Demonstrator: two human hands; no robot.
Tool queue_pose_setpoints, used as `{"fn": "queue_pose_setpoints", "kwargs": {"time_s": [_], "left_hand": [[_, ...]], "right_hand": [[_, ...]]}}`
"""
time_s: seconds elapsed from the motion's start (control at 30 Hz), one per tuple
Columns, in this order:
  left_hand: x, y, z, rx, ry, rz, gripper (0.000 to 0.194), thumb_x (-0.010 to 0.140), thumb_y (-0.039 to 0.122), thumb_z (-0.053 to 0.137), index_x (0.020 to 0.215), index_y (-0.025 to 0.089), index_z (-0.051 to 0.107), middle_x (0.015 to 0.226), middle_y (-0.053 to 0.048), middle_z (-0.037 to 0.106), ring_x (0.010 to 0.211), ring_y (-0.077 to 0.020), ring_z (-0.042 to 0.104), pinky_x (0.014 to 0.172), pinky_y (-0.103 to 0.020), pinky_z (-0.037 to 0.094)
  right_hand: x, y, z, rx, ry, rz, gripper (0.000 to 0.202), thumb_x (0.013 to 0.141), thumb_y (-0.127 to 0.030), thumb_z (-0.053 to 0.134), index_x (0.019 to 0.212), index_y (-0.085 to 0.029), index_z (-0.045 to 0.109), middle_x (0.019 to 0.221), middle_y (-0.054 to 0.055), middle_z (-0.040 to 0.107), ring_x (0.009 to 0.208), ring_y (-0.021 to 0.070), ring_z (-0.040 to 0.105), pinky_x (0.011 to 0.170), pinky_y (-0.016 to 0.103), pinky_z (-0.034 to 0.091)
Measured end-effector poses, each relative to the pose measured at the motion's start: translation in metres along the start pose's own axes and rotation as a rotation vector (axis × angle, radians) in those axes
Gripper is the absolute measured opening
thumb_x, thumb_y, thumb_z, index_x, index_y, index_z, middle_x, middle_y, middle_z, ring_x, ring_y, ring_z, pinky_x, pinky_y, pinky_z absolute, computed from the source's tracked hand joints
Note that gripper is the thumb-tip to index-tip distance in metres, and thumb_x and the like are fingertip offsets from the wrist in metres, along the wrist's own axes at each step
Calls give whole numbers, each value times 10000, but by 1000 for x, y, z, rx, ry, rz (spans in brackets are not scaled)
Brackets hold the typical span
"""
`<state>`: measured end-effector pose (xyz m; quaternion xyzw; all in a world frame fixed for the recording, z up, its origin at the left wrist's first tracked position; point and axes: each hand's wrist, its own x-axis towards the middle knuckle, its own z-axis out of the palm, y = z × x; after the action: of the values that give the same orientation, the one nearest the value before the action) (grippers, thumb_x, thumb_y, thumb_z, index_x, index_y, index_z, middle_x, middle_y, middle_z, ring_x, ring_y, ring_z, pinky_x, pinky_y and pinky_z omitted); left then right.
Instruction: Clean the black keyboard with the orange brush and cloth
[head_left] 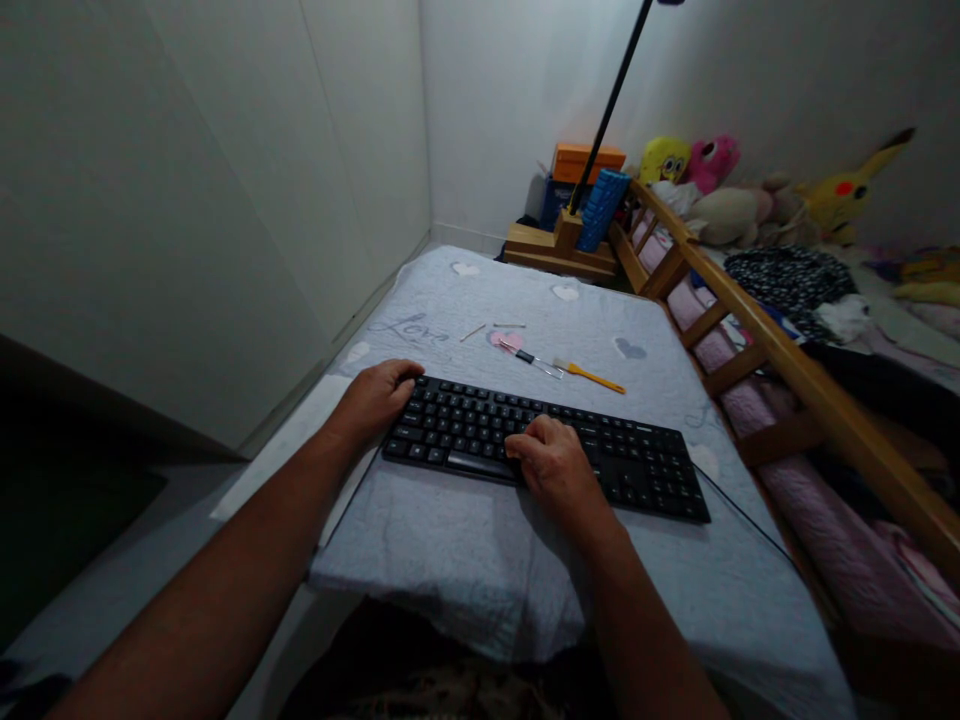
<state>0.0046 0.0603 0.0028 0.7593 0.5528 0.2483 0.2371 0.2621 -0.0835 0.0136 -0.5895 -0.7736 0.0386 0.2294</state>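
A black keyboard (480,415) lies slightly askew on the cloth-covered table. My left hand (377,397) grips its upper left corner, fingers at the back edge. Over the middle of the keys, my right hand (555,460) is closed with its fingers curled; whatever it may pinch is hidden or too small to make out. Behind the keyboard lie a keycap puller with wire loops (527,356) and a small brush with a yellow handle (592,377). Two thin sticks, like cotton swabs, rest farther back: one slanted stick (472,333) and one level stick (509,325).
A pale quilted cloth (450,550) with hearts covers the table. The keyboard's cable (742,510) runs off to the right. A wooden bed rail (750,320) borders the right side, and a white cabinet (225,200) the left. A lamp stand (568,235) stands at the back.
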Motion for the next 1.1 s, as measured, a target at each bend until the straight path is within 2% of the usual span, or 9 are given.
{"fn": "queue_pose_setpoints", "kwargs": {"time_s": [0.43,0.73,1.1], "left_hand": [[-1,-2,0,-4,-6,5,441,833,330,468,1139,166,740,1151,-106,755,1061,-271,691,1023,-402,508],[-1,-3,1,-5,-7,3,420,846,328,464,1134,182,733,1154,-97,754,1064,-262,689,1017,-397,506],[-1,0,-1,10,-10,3,408,833,327,473,1111,197,742,1157,-88,758,1065,-266,687,1021,-400,506]], "right_hand": [[-1,16,-2,-9,24,103,320,840,12,539,920,-197,767,856,58,603,841,200,550,771,318,396],[-2,24,0,-25,79,144,331,864,-15,504,943,-196,769,860,62,611,850,208,567,805,345,412],[-2,17,2,43,77,113,317,853,-22,511,936,-200,759,844,55,586,841,203,554,778,327,406]]}}
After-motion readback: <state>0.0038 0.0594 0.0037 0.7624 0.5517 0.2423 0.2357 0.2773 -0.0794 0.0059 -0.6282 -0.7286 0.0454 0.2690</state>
